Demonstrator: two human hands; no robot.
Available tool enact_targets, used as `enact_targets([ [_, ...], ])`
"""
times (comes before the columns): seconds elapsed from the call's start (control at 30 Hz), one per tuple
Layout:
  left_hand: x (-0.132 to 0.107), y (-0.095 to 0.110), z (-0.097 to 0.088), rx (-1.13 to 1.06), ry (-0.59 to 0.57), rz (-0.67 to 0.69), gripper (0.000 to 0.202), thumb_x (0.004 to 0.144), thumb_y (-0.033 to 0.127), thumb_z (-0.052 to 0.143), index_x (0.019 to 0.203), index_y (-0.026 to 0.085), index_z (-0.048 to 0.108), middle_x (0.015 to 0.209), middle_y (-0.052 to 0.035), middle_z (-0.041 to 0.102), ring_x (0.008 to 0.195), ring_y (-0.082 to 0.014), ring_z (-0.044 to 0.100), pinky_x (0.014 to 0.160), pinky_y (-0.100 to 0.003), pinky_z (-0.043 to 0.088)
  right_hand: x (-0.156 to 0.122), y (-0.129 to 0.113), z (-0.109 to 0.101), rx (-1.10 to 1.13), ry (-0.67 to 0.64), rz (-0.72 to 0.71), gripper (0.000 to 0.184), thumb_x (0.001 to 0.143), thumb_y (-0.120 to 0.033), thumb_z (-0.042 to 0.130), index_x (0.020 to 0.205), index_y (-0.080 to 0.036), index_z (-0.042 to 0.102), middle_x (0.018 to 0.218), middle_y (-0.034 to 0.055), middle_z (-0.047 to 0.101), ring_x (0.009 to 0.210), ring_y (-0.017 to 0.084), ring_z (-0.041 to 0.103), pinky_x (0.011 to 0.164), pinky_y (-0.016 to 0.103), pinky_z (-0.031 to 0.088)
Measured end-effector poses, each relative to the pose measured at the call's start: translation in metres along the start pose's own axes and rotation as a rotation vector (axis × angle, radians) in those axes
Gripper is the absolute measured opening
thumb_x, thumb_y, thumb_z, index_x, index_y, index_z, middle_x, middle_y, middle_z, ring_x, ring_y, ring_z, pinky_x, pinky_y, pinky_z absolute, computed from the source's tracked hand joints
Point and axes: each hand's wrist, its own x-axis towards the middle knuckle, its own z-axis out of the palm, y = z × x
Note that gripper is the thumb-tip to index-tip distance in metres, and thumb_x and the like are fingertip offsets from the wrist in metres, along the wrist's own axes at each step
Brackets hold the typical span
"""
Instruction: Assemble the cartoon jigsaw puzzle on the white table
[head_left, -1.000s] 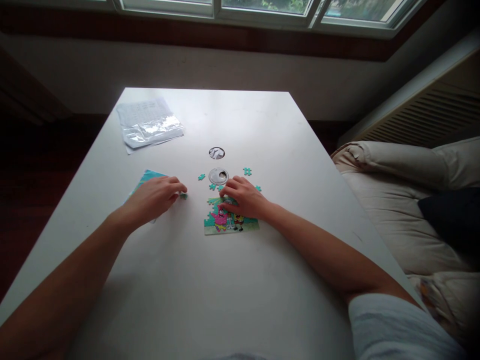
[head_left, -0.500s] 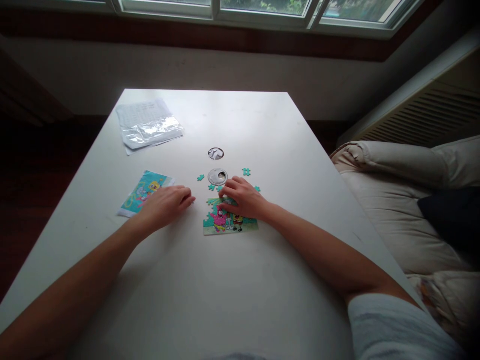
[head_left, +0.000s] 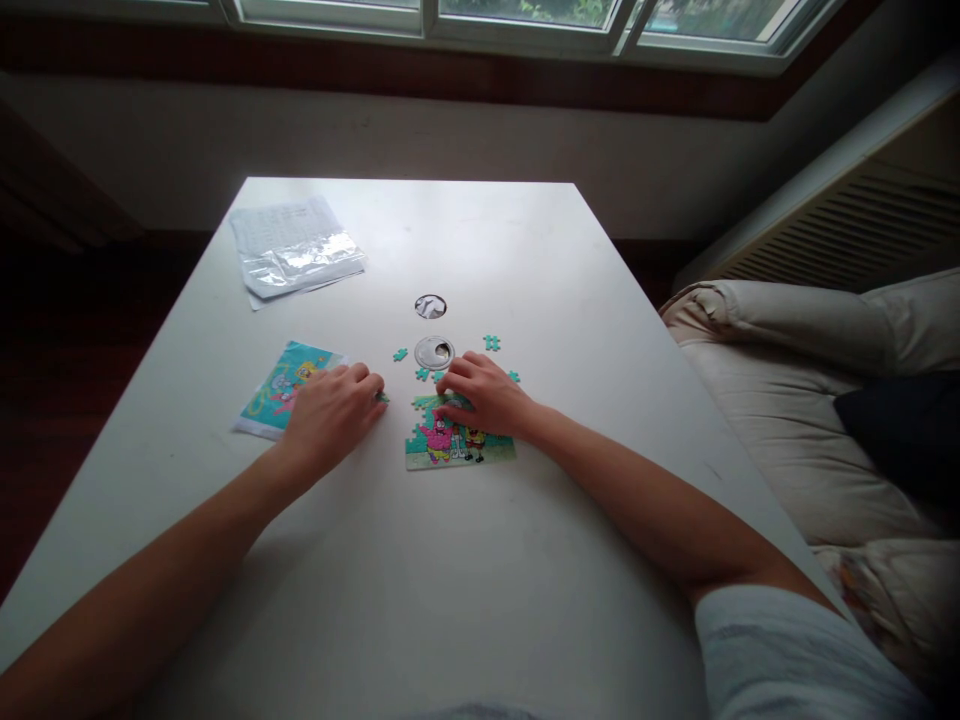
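One piece (head_left: pixel 382 398) pinched in fingers of left hand (head_left: pixel 334 410), just left of puzzle (head_left: pixel 441 442); puzzle's long axis crosswise. Right hand (head_left: pixel 493 392) nearer, over its upper part; grip unclear.

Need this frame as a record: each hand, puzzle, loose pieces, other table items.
left_hand: left hand with a small green piece at its fingertips, seemingly pinched
right_hand: right hand resting on the puzzle's upper part
puzzle: partly assembled puzzle, flat, upper-left edge ragged; part hidden by right hand
loose_pieces: green loose pieces beyond the puzzle; exact count unclear
other_items: printed picture partly behind left hand; plastic-covered papers at far left
surface: white table
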Motion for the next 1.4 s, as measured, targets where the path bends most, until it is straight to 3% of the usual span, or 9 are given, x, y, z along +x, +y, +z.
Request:
enact_targets([
  [0.13, -0.001, 0.006, 0.002, 0.029, 0.024, 0.038, 0.017, 0.096, 0.027, 0.051, 0.098, 0.020, 0.067, 0.099, -0.0099, 0.066, 0.094, -0.0288, 0.061, 0.078, -0.039, 0.041, 0.000, 0.000, 0.000, 0.009, -0.002, 0.005, 0.025, 0.093, -0.044, 0.064, 0.102, -0.021, 0.064, 0.100, 0.0079, 0.062, 0.094, 0.023, 0.048, 0.085, 0.037, 0.037],
  [0.43, 0.002, 0.010, 0.009, -0.161, -0.030, 0.113, 0.017, 0.090, 0.020, 0.052, 0.103, 0.021, 0.064, 0.099, -0.0064, 0.063, 0.092, -0.0238, 0.061, 0.079, -0.035, 0.044, 0.000, -0.001, -0.001, 0.014, 0.004, 0.006, 0.024, 0.093, -0.044, 0.064, 0.102, -0.021, 0.064, 0.100, 0.0081, 0.062, 0.094, 0.024, 0.048, 0.086, 0.037, 0.037],
  [0.77, 0.006, 0.017, 0.017, -0.333, -0.058, 0.045, 0.012, 0.079, 0.023, 0.058, 0.091, 0.023, 0.055, 0.090, -0.0032, 0.058, 0.082, -0.0209, 0.057, 0.072, -0.033, 0.041, 0.000, 0.000, 0.000, 0.016, 0.016, -0.001, 0.025, 0.093, -0.044, 0.064, 0.101, -0.021, 0.064, 0.099, 0.0081, 0.062, 0.093, 0.023, 0.048, 0.085, 0.037, 0.037],
  [0.93, 0.008, 0.018, 0.016, -0.339, -0.048, 0.032, 0.006, 0.081, 0.021, 0.055, 0.086, 0.023, 0.053, 0.087, -0.0026, 0.057, 0.078, -0.0199, 0.056, 0.069, -0.033, 0.040, 0.000, 0.000, 0.000, 0.013, 0.013, 0.004, 0.025, 0.093, -0.044, 0.064, 0.102, -0.021, 0.064, 0.100, 0.0080, 0.062, 0.094, 0.024, 0.048, 0.085, 0.037, 0.038],
  [1.2, 0.005, 0.021, 0.017, -0.316, -0.023, 0.017, 0.018, 0.086, 0.025, 0.055, 0.103, 0.023, 0.055, 0.095, -0.0041, 0.060, 0.083, -0.0210, 0.059, 0.073, -0.033, 0.042, 0.000, 0.000, 0.000, 0.020, 0.009, 0.007, 0.024, 0.093, -0.043, 0.064, 0.102, -0.021, 0.064, 0.100, 0.0081, 0.062, 0.094, 0.024, 0.048, 0.085, 0.038, 0.037],
  [1.4, -0.001, 0.021, 0.011, -0.254, -0.025, 0.045, 0.015, 0.094, 0.028, 0.051, 0.104, 0.023, 0.061, 0.099, -0.0049, 0.062, 0.087, -0.0209, 0.060, 0.072, -0.032, 0.042, 0.000, 0.000, 0.000, 0.012, 0.003, 0.011, 0.024, 0.093, -0.044, 0.064, 0.102, -0.021, 0.064, 0.101, 0.0080, 0.062, 0.095, 0.024, 0.048, 0.086, 0.037, 0.037],
])
